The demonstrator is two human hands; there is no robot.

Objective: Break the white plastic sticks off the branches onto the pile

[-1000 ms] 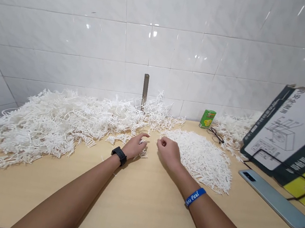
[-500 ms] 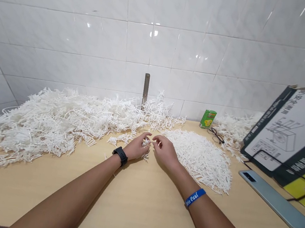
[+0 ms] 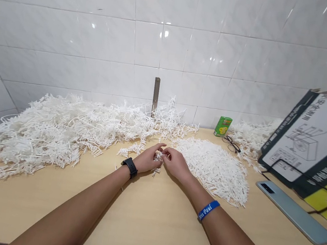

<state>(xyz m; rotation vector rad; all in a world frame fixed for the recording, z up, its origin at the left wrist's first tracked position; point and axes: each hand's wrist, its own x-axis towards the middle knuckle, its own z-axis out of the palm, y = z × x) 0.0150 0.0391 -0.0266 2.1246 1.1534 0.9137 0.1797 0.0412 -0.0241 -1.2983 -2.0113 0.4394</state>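
My left hand [image 3: 148, 158], with a black watch on its wrist, is closed on a small white branched piece [image 3: 159, 156] above the middle of the table. My right hand [image 3: 175, 162] pinches at the same piece, its fingertips meeting those of the left. A blue band circles my right forearm. Left of the hands spreads a large heap of white branched strands [image 3: 64, 126]. On the right lies a lower pile of short white pieces [image 3: 215, 169]. What exactly the right fingertips grip is too small to tell.
Behind the short pieces stand a green box [image 3: 222, 126] and dark glasses [image 3: 231, 144]. A phone [image 3: 296, 213] lies at the right by a printed carton [image 3: 311, 144] and a black wire frame. A metal strip [image 3: 155, 95] leans on the tiled wall.
My right hand's fingertips have come closer to the left hand and now meet it at the white piece. The left hand has shifted slightly to the right.
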